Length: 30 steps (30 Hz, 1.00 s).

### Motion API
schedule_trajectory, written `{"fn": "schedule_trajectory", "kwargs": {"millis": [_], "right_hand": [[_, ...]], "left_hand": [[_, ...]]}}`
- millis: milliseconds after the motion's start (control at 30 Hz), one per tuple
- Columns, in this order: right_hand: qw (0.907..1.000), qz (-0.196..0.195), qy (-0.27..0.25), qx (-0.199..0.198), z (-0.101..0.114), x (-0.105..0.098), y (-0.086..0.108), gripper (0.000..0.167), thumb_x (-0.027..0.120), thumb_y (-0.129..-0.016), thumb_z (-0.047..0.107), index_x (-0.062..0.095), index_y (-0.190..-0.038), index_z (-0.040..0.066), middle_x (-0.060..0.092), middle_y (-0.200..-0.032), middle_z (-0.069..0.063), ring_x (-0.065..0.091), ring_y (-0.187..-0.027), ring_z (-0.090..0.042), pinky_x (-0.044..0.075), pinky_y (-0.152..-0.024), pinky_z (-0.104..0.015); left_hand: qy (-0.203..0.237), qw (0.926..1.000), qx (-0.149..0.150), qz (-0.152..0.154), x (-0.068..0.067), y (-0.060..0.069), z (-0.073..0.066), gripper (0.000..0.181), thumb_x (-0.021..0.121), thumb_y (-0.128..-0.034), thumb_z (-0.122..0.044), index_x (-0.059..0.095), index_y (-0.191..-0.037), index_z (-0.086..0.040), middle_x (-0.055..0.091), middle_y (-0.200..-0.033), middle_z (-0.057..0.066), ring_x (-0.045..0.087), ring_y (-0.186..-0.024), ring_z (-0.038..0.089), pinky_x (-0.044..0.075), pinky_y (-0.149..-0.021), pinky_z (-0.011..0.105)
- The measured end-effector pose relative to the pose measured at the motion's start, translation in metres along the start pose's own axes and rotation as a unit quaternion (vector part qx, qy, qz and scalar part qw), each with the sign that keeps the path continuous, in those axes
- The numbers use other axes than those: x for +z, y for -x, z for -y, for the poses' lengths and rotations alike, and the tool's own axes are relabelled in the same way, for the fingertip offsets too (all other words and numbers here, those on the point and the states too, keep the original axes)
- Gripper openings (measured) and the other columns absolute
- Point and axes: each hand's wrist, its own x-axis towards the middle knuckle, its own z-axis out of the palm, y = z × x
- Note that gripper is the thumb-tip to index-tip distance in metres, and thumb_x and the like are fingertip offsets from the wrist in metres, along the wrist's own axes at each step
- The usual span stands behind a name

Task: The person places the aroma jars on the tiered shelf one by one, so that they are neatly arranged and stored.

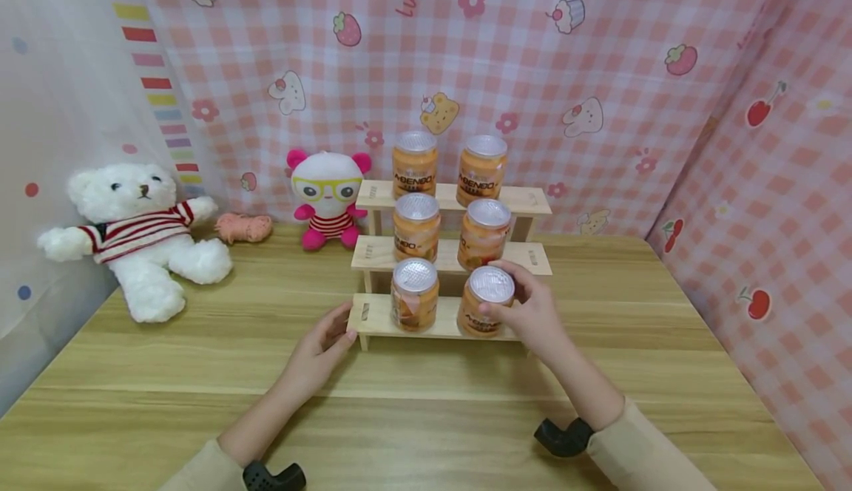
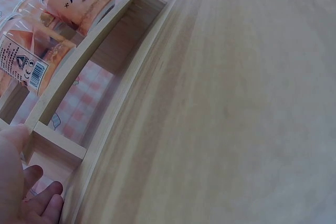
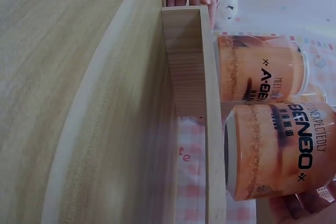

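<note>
A three-tier wooden stand [image 1: 447, 318] holds orange cans with silver tops and A-BENBO labels, two per tier. My right hand [image 1: 532, 313] grips the front right can [image 1: 481, 322], thumb in front and fingers behind. In the right wrist view that can [image 3: 283, 150] leans slightly, its base close to the lowest tier; whether it touches is hard to tell. Beside it stands the front left can [image 1: 416, 306]. My left hand [image 1: 321, 349] holds the left end of the lowest tier, its thumb at the front corner; the left wrist view shows its other fingers [image 2: 44, 203] curled below.
A white teddy bear [image 1: 143, 239] sits at the left, near a pink yarn bundle [image 1: 243, 228]. A pink and white plush toy [image 1: 329, 199] is just left of the stand. Behind hangs a pink checked curtain [image 1: 399, 69]; the wooden table [image 1: 413, 417] extends in front.
</note>
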Motion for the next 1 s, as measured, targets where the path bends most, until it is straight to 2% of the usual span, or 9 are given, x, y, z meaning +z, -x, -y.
{"fn": "schedule_trajectory", "kwargs": {"millis": [667, 1000], "right_hand": [[0.9998, 0.016, 0.012, 0.003, -0.0036, 0.0016, -0.0024, 0.059, 0.079, -0.078, 0.004, 0.053, -0.131, 0.002, 0.056, -0.125, -0.017, 0.055, -0.110, -0.026, 0.047, -0.089, -0.026], [0.9995, 0.023, 0.020, -0.006, -0.0038, -0.0009, -0.0001, 0.065, 0.078, -0.079, 0.004, 0.047, -0.135, 0.001, 0.053, -0.129, -0.017, 0.052, -0.114, -0.027, 0.044, -0.096, -0.033]], "left_hand": [[0.012, 0.9999, -0.005, 0.007, -0.0009, 0.0006, -0.0009, 0.051, 0.058, -0.0975, -0.016, 0.041, -0.143, -0.001, 0.050, -0.135, 0.023, 0.052, -0.120, 0.032, 0.045, -0.097, 0.035], [0.018, 0.9998, -0.003, 0.011, -0.0006, 0.0009, -0.0018, 0.051, 0.057, -0.0977, -0.014, 0.039, -0.143, 0.000, 0.047, -0.138, 0.023, 0.049, -0.123, 0.032, 0.043, -0.099, 0.034]]}}
